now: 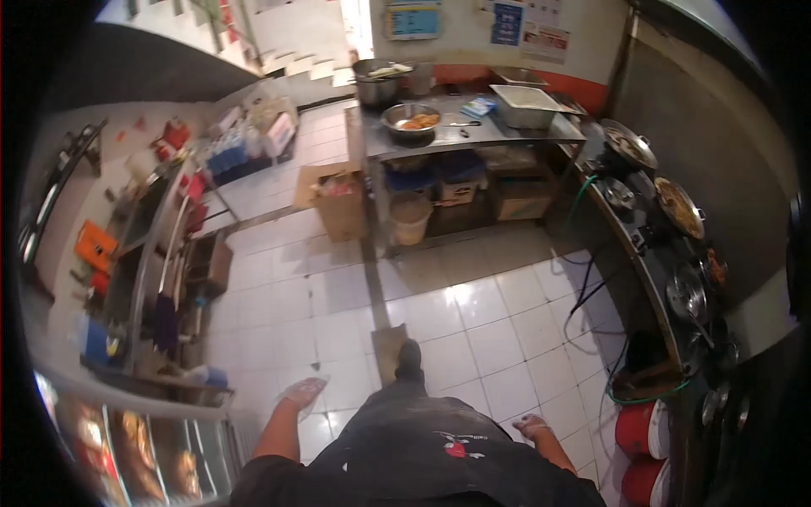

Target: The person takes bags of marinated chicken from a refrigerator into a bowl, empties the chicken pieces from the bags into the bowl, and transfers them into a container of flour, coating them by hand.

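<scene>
My left hand (304, 393) hangs low over the tiled floor at my left side. It wears a loose see-through plastic glove, and its fingers are stretched out with nothing in them. On the other side, my right hand (530, 426) is held low near my hip, also in a thin clear glove. Its fingers are loosely bent and apart, and I see nothing in them. A dark apron (422, 452) with a small red and white print covers my front, between the two hands. Neither hand touches any object.
Ahead stands a steel table (473, 135) bearing a steel bowl of food (411, 121), a large pot (378, 84) and a deep tray (525, 108). A cardboard box (340, 211) sits beside it. Pans line the right counter (629, 224); hoses (583, 291) trail below. Red buckets (639, 429) stand lower right.
</scene>
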`<state>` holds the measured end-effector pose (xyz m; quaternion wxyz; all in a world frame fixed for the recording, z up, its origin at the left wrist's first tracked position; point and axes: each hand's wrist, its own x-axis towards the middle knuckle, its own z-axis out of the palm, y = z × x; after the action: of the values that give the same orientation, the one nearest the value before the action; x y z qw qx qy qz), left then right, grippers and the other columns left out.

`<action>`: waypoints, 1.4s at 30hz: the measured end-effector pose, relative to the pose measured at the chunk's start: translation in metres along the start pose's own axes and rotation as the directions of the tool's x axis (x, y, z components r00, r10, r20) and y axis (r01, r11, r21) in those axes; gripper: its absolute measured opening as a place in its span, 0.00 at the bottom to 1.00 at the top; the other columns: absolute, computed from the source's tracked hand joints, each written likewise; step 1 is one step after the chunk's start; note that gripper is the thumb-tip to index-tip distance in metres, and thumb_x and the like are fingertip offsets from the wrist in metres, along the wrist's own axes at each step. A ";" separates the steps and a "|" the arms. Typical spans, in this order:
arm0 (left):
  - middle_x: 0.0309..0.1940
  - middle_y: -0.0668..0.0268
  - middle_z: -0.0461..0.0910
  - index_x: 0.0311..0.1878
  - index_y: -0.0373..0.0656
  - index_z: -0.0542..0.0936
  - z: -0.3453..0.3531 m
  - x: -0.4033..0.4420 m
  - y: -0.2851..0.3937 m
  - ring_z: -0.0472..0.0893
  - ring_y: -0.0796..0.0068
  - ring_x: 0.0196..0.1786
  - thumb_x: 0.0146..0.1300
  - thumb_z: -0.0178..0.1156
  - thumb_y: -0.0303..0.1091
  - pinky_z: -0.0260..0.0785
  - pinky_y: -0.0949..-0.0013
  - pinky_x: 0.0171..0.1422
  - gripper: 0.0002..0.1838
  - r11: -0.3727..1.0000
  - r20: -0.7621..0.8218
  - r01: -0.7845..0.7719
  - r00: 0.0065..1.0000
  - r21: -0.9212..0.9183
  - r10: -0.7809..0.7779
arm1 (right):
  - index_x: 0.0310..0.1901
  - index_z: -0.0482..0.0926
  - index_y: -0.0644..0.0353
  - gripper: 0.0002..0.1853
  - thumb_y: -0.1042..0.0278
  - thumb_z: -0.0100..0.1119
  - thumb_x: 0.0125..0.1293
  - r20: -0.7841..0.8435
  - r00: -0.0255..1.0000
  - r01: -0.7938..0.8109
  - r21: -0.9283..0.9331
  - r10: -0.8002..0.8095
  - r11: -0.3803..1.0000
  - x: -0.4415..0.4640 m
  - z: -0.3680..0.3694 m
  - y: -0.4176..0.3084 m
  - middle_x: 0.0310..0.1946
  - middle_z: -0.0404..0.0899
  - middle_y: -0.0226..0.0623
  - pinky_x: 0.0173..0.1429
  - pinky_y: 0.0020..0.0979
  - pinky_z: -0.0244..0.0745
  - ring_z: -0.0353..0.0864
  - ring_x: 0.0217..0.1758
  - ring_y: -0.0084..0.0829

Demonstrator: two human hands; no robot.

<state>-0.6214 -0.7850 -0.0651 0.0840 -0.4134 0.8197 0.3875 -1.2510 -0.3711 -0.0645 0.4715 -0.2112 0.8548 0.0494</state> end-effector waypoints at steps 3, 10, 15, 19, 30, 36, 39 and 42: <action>0.71 0.49 0.76 0.74 0.43 0.75 -0.053 0.088 0.027 0.72 0.49 0.75 0.79 0.39 0.69 0.61 0.52 0.81 0.41 0.983 0.108 0.181 0.978 -0.011 -0.179 | 0.72 0.76 0.60 0.41 0.38 0.69 0.66 0.016 1.000 0.014 0.045 -0.014 0.999 0.020 -0.027 -0.019 0.70 0.77 0.52 0.78 0.43 0.69 0.75 0.75 0.47; 0.82 0.50 0.61 0.84 0.46 0.59 -0.189 0.352 0.179 0.62 0.47 0.83 0.68 0.31 0.84 0.49 0.47 0.87 0.57 0.919 0.177 0.374 0.903 0.129 -0.392 | 0.70 0.77 0.63 0.42 0.35 0.65 0.66 0.088 0.993 -0.089 0.142 0.077 0.986 0.103 -0.097 0.009 0.72 0.74 0.54 0.79 0.42 0.67 0.73 0.76 0.49; 0.74 0.39 0.69 0.82 0.46 0.62 -0.305 0.583 0.306 0.69 0.41 0.77 0.86 0.29 0.51 0.58 0.50 0.84 0.31 0.914 0.031 -0.035 0.999 0.403 0.024 | 0.69 0.78 0.63 0.39 0.37 0.62 0.69 -0.023 0.979 -0.182 0.333 0.201 0.925 0.071 -0.158 -0.059 0.73 0.74 0.53 0.81 0.43 0.63 0.69 0.78 0.50; 0.63 0.42 0.81 0.75 0.36 0.69 -0.383 0.742 0.345 0.84 0.45 0.58 0.70 0.45 0.79 0.74 0.47 0.61 0.53 0.905 -0.413 0.092 0.867 -0.415 -0.277 | 0.67 0.79 0.63 0.38 0.36 0.60 0.69 0.069 0.985 -0.170 0.300 0.157 0.939 0.148 -0.155 -0.032 0.72 0.75 0.53 0.80 0.44 0.65 0.71 0.77 0.50; 0.86 0.56 0.50 0.86 0.57 0.54 -0.414 0.851 0.456 0.72 0.46 0.72 0.69 0.57 0.72 0.62 0.40 0.76 0.50 -0.076 -0.197 -0.350 0.679 -0.934 -0.707 | 0.64 0.81 0.64 0.41 0.30 0.58 0.69 0.076 0.992 -0.106 0.086 0.100 0.991 0.326 -0.485 -0.030 0.70 0.76 0.53 0.77 0.46 0.69 0.74 0.74 0.51; 0.84 0.58 0.52 0.83 0.55 0.58 -0.416 0.894 0.407 0.65 0.47 0.77 0.73 0.59 0.53 0.67 0.36 0.74 0.39 -0.107 -0.265 -0.574 0.526 -0.812 -0.808 | 0.64 0.80 0.66 0.39 0.39 0.70 0.65 -0.388 0.920 0.088 0.067 -0.055 0.994 0.418 -0.772 -0.142 0.65 0.79 0.61 0.74 0.46 0.73 0.79 0.70 0.55; 0.66 0.53 0.73 0.71 0.41 0.71 -0.411 0.888 0.443 0.78 0.50 0.63 0.70 0.55 0.36 0.80 0.41 0.61 0.26 0.014 -0.339 -0.600 0.433 -0.800 -0.835 | 0.65 0.80 0.62 0.35 0.43 0.71 0.65 -0.553 0.784 0.423 0.143 -0.282 0.895 0.432 -0.869 -0.234 0.61 0.83 0.57 0.69 0.45 0.78 0.84 0.64 0.53; 0.48 0.53 0.84 0.56 0.31 0.82 -0.436 0.869 0.528 0.85 0.55 0.51 0.67 0.56 0.32 0.82 0.49 0.56 0.19 0.141 -0.435 -0.554 0.445 -0.821 -0.783 | 0.65 0.80 0.60 0.33 0.49 0.73 0.64 -0.562 0.681 0.680 0.247 -0.470 0.690 0.406 -0.932 -0.338 0.59 0.85 0.53 0.64 0.43 0.81 0.87 0.60 0.51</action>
<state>-1.4939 -1.4357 0.1340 -0.6041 -0.5674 0.2015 0.5219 -2.0341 -1.0695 0.1519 0.2819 -0.3702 0.8131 -0.3496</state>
